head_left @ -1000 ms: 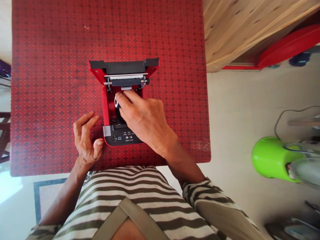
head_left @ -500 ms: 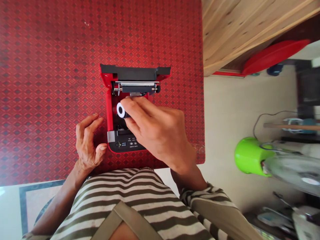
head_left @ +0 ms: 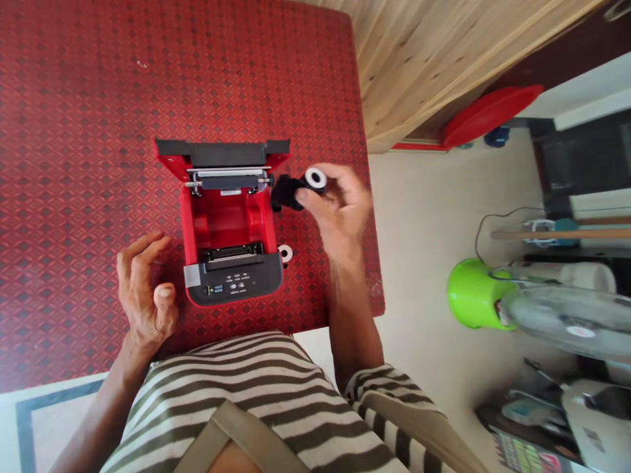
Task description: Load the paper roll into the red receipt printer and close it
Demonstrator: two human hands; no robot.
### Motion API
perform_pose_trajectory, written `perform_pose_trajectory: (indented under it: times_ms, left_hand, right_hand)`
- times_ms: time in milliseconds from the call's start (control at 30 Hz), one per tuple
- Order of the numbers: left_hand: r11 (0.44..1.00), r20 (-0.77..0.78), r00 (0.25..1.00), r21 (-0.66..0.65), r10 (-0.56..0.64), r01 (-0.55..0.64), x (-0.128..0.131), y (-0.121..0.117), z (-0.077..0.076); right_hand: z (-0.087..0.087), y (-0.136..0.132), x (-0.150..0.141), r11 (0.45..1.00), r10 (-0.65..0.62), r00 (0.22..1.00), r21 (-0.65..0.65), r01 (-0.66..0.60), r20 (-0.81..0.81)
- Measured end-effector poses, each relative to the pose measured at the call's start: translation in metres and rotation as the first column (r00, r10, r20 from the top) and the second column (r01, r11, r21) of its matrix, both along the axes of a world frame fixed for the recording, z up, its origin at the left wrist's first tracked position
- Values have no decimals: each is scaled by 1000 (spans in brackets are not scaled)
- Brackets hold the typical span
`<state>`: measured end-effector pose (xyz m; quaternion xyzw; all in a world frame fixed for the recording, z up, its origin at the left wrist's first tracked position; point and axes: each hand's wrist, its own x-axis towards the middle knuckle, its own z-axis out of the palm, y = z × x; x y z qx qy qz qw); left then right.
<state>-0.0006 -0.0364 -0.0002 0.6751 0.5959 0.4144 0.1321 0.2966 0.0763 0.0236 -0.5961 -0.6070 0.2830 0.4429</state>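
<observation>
A red and black label printer (head_left: 234, 279) sits on the table with its lid (head_left: 227, 156) raised, and its red inner bay lies in view. To the right of it, my right hand (head_left: 345, 203) grips a black roll with a white ring-shaped end (head_left: 315, 179) between thumb and fingers. Black material from the roll reaches left toward the printer's lid hinge. My left hand (head_left: 148, 289) rests on the table left of the printer, fingers loosely apart, holding nothing. Beside the printer's right wall lies another white ring-ended piece (head_left: 285, 253), mostly hidden.
The table (head_left: 89, 118) has a red patterned cover, and its right edge runs just beyond my right hand. Wooden boards (head_left: 434, 59) stand at the upper right. On the floor to the right are a bright green bucket (head_left: 470, 293) and a fan (head_left: 566, 322).
My right hand has lifted the black roll out from over the printer's bay and carried it right. The bay is now uncovered. My left hand stays beside the printer, and the view has shifted.
</observation>
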Motion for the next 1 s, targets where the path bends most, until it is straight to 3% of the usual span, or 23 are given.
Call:
perform_pose_trajectory:
  times_ms: [133,267,400,567,667,767,900,1000]
  left_hand:
    - [1000,-5,1000,-20,22,-22,1,2,0]
    - [999,-20,999,-12,38,-38,2,5,1]
    - [999,-42,999,-13,32,-32,2,7,4]
    - [999,-62,997,-10,45,-46,4,8,7]
    - [999,-74,997,-18,32,-34,5,10,8]
    - [999,-72,997,-25,18,-19,6,11,9]
    - [998,-39,998,-38,43,-44,6,9,7]
    - [996,5,998,-49,70,-69,5,7,5]
  right_hand:
    - [-28,3,-5,995,60,997,-80,-63,-39]
    - [-37,4,-10,992,84,993,-100,-76,83]
    - [-31,-1,-2,985,113,990,-144,-100,84]
    - [-2,-35,32,980,95,995,-178,-89,28]
    - [9,-60,41,935,258,966,-259,-243,27]
    - [2,-75,28,910,351,936,-240,-338,14]
    - [-16,-83,7,951,259,965,-191,-245,52]
    - [-8,-91,14,942,206,978,-262,-209,-42]
